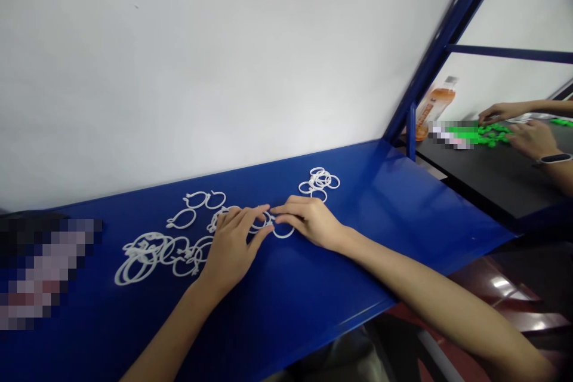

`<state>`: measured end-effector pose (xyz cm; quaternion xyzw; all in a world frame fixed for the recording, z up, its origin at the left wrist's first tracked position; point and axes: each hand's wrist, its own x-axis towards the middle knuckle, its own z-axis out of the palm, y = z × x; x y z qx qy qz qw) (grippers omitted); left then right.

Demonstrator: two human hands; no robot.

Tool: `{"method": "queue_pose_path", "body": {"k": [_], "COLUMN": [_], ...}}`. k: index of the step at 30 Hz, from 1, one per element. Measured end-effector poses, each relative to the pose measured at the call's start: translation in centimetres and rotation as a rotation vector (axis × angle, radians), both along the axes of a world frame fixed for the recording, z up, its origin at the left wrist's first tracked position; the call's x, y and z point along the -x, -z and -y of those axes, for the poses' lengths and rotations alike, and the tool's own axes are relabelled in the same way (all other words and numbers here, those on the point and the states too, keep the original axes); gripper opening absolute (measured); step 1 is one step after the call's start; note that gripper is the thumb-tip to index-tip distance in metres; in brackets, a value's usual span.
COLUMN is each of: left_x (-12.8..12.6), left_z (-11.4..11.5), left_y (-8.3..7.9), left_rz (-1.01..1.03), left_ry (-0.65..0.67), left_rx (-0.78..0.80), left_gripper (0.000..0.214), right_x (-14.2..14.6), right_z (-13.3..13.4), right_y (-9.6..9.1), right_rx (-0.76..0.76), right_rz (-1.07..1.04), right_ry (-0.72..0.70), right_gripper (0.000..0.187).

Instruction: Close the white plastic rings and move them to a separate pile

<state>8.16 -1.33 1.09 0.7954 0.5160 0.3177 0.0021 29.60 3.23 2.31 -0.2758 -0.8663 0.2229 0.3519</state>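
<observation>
On a blue table (313, 286) lie several white plastic rings. My left hand (233, 245) and my right hand (308, 221) meet at the table's middle, fingertips pinched together on a white ring (283, 231) that lies on the surface between them. A loose spread of white rings (152, 250) lies to the left of my left hand, partly under its fingers. A small pile of white rings (319, 182) sits just beyond my right hand.
A white wall rises behind the table. A blue frame post (443, 36) stands at the right. Beyond it, another person's hands (528, 131) work on green pieces (487, 134) on a black table, near an orange bottle (432, 107).
</observation>
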Motion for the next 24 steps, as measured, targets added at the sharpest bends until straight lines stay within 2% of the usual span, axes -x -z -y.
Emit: {"method": "queue_pose_path", "body": {"k": [3,6,13,18,24], "left_x": [-0.13,-0.16,0.19,0.40,0.07], "left_z": [0.12,0.23,0.46,0.38,0.25], "left_y": [-0.58,-0.98,-0.45,-0.06,-0.53], "left_rz": [0.116,0.155,0.110,0.042,-0.007], "left_ry": [0.088,0.106,0.193,0.275,0.256], "left_rx": [-0.016,-0.043,-0.082,-0.081,-0.144], "left_gripper": [0.012,0.012,0.023,0.027,0.027], "right_x": [0.33,0.51,0.61,0.61,0.49], "right_z": [0.26,0.51,0.99,0.75,0.31], "right_y": [0.03,-0.03,-0.15,0.30,0.30], "right_rx": [0.114,0.213,0.108,0.083,0.123], "right_rz": [-0.118,-0.138,-0.152,-0.116,-0.105], "right_ry": [-0.024,-0.003,-0.195,-0.233,-0.237], "right_gripper": [0.014,0.014,0.008,0.011,0.011]}}
